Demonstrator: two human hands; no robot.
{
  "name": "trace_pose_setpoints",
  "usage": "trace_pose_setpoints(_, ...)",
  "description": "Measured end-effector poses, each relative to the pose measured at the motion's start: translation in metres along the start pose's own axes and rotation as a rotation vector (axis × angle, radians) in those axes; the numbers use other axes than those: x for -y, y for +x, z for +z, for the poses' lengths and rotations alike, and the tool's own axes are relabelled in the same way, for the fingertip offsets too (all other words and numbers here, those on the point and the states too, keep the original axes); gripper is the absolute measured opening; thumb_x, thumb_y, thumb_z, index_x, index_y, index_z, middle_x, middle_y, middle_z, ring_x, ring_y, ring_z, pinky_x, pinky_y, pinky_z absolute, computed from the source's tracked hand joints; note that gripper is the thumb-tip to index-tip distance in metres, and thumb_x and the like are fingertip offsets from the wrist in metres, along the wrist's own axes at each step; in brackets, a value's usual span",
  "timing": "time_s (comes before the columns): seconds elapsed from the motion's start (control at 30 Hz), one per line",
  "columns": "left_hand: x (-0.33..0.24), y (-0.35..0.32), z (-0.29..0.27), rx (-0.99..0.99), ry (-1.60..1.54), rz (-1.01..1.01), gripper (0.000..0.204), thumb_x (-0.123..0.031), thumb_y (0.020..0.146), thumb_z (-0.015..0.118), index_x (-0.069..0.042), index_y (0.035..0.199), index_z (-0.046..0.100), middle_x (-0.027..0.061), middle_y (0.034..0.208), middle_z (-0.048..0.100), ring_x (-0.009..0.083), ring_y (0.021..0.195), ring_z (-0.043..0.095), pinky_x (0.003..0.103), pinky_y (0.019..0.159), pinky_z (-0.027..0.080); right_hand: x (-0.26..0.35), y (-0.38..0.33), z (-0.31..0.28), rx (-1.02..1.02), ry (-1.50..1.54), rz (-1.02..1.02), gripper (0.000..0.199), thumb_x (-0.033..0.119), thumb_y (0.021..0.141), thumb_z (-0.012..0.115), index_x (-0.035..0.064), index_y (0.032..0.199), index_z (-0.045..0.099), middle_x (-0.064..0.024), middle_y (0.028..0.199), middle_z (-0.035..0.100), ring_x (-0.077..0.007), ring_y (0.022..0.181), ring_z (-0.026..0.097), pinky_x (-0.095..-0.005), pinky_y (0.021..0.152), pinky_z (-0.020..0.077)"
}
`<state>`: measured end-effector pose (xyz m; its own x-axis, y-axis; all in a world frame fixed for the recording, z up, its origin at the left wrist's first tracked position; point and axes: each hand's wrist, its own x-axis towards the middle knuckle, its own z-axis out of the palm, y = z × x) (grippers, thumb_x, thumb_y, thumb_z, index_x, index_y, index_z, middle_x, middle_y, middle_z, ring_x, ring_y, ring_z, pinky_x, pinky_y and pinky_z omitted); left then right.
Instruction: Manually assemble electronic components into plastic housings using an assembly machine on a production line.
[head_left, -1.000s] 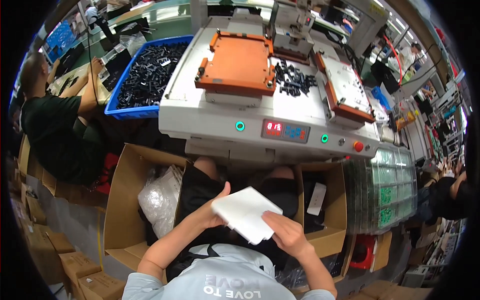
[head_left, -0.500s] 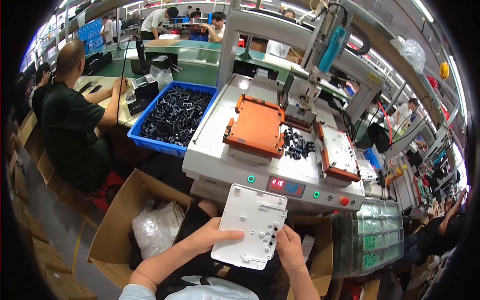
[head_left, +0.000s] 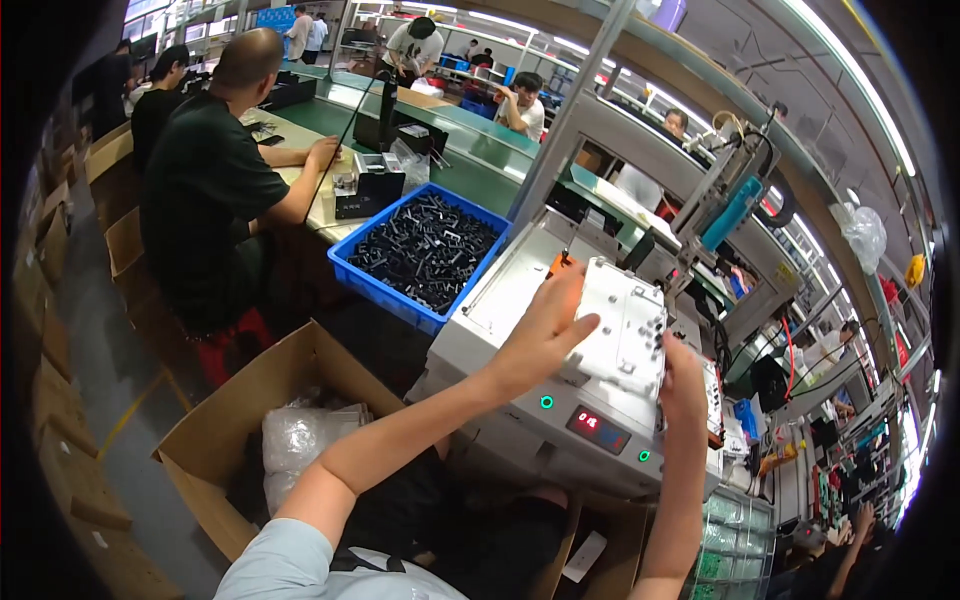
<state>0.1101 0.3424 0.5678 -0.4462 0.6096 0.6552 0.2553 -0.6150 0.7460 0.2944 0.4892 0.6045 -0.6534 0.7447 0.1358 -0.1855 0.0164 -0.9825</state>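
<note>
A white plastic housing panel [head_left: 622, 325] with small posts and several black dots near its right edge lies over the orange fixture [head_left: 561, 262] on the machine bed. The panel covers most of that fixture. At its left edge is my left hand [head_left: 548, 325], thumb reaching across the panel's face and fingers slightly blurred along the side. My right hand [head_left: 684, 372] grips the opposite edge, beside the black dots. Whether the panel rests fully in the fixture or is held just above it, I cannot tell.
A blue bin [head_left: 425, 250] full of black plastic parts stands left of the white machine [head_left: 500, 400]. The machine's front has a lit display [head_left: 598, 430]. An open cardboard box [head_left: 300, 370] holds bubble-wrapped items. A seated person [head_left: 205, 200] works at the left.
Both hands have carried the white panel forward and up, from in front of the machine to over the orange fixture. The view has turned, and the scene sits further right and tilted.
</note>
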Motion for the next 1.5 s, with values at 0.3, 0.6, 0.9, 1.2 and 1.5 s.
trace_pose_setpoints(0.3,0.050,0.043,0.040,0.318,0.716,0.232,0.052,-0.046,0.096,0.045,-0.006,0.129,0.051,0.0220,0.142,0.039,0.0470,0.131,0.032,0.052,0.108,0.027,-0.033,0.095,-0.024,-0.169,-0.152,0.215,0.016,0.022,0.088,0.065,0.0063,0.084,0.063,0.0000,0.069,0.057,-0.0105,0.054,0.050,-0.0244,0.047,0.0363)
trace_pose_setpoints(0.6,0.089,0.044,0.043,0.558,0.908,-0.044,0.077,-0.066,0.089,0.040,-0.002,0.131,0.044,0.0278,0.124,0.046,0.0397,0.122,0.039,0.055,0.101,0.027,-0.068,0.117,-0.055,-0.037,-0.145,0.463,0.017,0.025,0.084,0.072,0.0106,0.090,0.064,0.0010,0.071,0.059,-0.0095,0.057,0.050,-0.0232,0.051,0.0360)
trace_pose_setpoints(0.9,0.095,0.030,0.039,0.553,1.077,0.114,0.094,-0.077,0.076,0.047,0.002,0.127,0.050,0.0345,0.128,0.040,0.0436,0.124,0.035,0.060,0.102,0.023,-0.068,0.105,-0.040,-0.130,-0.601,0.148,0.031,0.033,0.085,0.070,0.0051,0.098,0.064,-0.0006,0.076,0.061,-0.0041,0.056,0.052,-0.0185,0.048,0.0391)
trace_pose_setpoints(1.2,0.086,0.029,0.033,0.615,1.073,0.161,0.103,-0.067,0.057,0.074,0.001,0.129,0.046,0.0367,0.131,0.037,0.0475,0.128,0.031,0.062,0.105,0.021,-0.043,0.154,-0.051,0.185,-1.565,-0.783,0.036,-0.002,0.080,0.050,0.0078,0.112,0.065,-0.0108,0.112,0.066,-0.0295,0.103,0.060,-0.0365,0.090,0.0481)
trace_pose_setpoints(1.5,0.082,0.028,0.030,0.621,1.080,0.147,0.100,-0.064,0.060,0.075,0.001,0.130,0.045,0.0370,0.132,0.037,0.0482,0.128,0.033,0.060,0.106,0.023,-0.017,0.170,-0.047,0.511,-1.748,-0.691,0.035,-0.002,0.080,0.048,0.0069,0.109,0.066,-0.0123,0.104,0.068,-0.0262,0.100,0.062,-0.0345,0.087,0.0508)
